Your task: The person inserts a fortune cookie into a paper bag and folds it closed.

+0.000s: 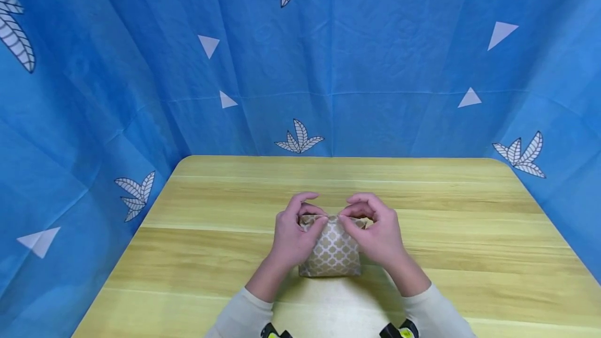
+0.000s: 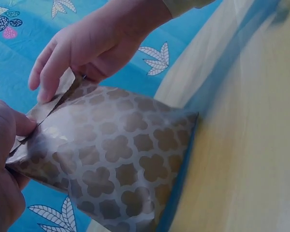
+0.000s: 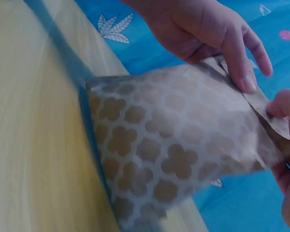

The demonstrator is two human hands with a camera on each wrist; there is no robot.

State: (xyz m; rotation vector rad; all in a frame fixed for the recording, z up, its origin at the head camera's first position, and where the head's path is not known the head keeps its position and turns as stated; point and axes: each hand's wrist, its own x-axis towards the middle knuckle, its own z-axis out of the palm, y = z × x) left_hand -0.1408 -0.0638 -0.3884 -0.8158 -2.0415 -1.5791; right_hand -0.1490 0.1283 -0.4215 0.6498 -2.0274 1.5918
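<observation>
A brown paper bag (image 1: 332, 252) with a white lattice pattern stands upright on the table. My left hand (image 1: 293, 233) pinches its top edge left of the middle, thumb on the near side. On the other side of the middle, my right hand (image 1: 373, 228) pinches the same edge, with its thumb close to the left one. In the left wrist view the paper bag (image 2: 116, 154) shows a plain strip along its top, with a dark line below it. The right wrist view shows the bag (image 3: 169, 140) bulging out at the front. What it holds inside is hidden.
The light wooden table (image 1: 211, 254) stretches out on both sides of the bag. Behind it and to the sides hangs a blue cloth (image 1: 385, 56) with white leaves and triangles. A dark band with a yellow-green patch (image 1: 406, 332) sits at the right sleeve.
</observation>
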